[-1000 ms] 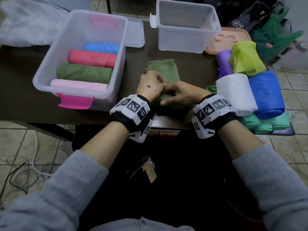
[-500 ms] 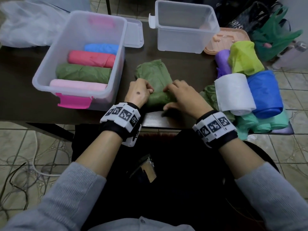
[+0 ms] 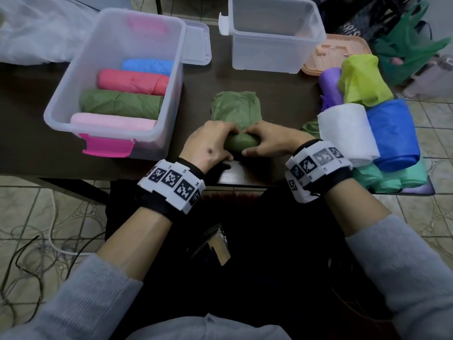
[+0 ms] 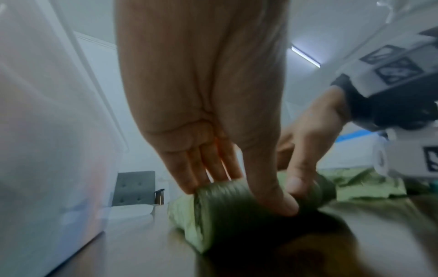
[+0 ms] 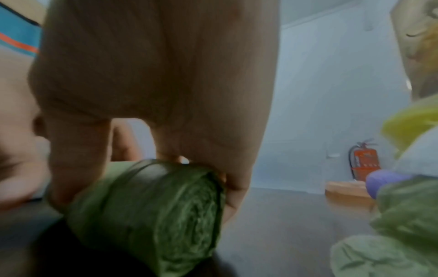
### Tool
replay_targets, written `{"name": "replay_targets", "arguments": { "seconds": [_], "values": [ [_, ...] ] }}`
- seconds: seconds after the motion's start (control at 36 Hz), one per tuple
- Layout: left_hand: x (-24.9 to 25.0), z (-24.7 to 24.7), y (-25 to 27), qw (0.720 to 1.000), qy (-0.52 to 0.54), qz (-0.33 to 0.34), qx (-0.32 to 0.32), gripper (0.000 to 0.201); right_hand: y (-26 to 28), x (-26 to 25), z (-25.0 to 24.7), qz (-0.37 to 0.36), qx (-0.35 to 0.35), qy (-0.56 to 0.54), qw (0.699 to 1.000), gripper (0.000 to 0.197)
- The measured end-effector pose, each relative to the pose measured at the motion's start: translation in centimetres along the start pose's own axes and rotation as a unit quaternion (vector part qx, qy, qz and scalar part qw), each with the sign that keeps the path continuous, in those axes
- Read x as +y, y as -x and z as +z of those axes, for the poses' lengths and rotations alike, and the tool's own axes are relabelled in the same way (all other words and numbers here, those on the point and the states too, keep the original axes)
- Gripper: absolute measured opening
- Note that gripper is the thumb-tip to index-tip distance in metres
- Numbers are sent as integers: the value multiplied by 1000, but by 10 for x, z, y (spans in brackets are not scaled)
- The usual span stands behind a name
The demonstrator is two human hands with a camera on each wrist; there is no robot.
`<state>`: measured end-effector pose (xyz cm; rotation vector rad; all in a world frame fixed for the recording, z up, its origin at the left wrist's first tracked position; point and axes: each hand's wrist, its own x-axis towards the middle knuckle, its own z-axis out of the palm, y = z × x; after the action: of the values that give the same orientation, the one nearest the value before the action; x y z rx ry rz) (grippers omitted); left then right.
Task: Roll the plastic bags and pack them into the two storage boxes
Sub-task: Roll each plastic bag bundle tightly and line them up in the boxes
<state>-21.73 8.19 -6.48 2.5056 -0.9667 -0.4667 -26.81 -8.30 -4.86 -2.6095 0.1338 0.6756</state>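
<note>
An olive-green plastic bag (image 3: 235,107) lies on the dark table (image 3: 282,94) near its front edge. Its near end is wound into a tight roll (image 3: 241,143); the far part is still flat. My left hand (image 3: 210,141) grips the roll's left end and my right hand (image 3: 266,141) grips its right end, fingers curled over the top and thumbs at the front. In the left wrist view my left hand (image 4: 213,159) curls over the roll (image 4: 225,202). In the right wrist view my right hand (image 5: 154,93) holds the roll's spiral end (image 5: 184,215).
A clear box with a pink latch (image 3: 56,114) at the left holds several rolled bags. A clear box (image 3: 274,57) with nothing visible inside stands at the back, a peach lid (image 3: 328,50) beside it. Loose purple, yellow-green, white, blue and teal bags (image 3: 392,133) crowd the table's right end.
Both hands have wound the green bag's near end into a thicker roll. The flat part beyond them has grown shorter.
</note>
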Motion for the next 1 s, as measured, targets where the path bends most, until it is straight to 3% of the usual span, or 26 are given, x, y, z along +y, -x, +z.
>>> {"name": "replay_targets", "arguments": {
  "seconds": [0.06,0.17,0.25,0.36,0.53,0.64,0.78,0.86,1.0],
  "values": [
    [0,0,0,1000,-20,7,2,70,-1,2,-4,7,-7,-16,1000,54],
    [-2,4,-5,999,-31,-3,-5,73,-5,10,0,22,23,-13,999,87],
    [-5,2,-10,999,-20,-27,-33,70,-4,12,8,-2,79,-27,996,79],
    [-8,1,-16,998,-8,-32,-44,66,4,7,20,-17,192,81,978,73],
    [-7,0,-26,997,-11,-41,-61,56,11,-1,40,-59,251,71,964,52],
    [-5,-4,-29,995,-71,-33,-67,65,3,2,34,-42,220,32,974,53],
    [0,-8,-22,997,-66,18,35,59,-7,3,13,-42,150,25,987,46],
    [0,-3,-16,997,-53,29,53,56,-12,1,8,-17,112,13,993,44],
    [-6,1,-16,998,-39,20,55,59,-15,-1,15,5,94,23,995,57]
  ]
}}
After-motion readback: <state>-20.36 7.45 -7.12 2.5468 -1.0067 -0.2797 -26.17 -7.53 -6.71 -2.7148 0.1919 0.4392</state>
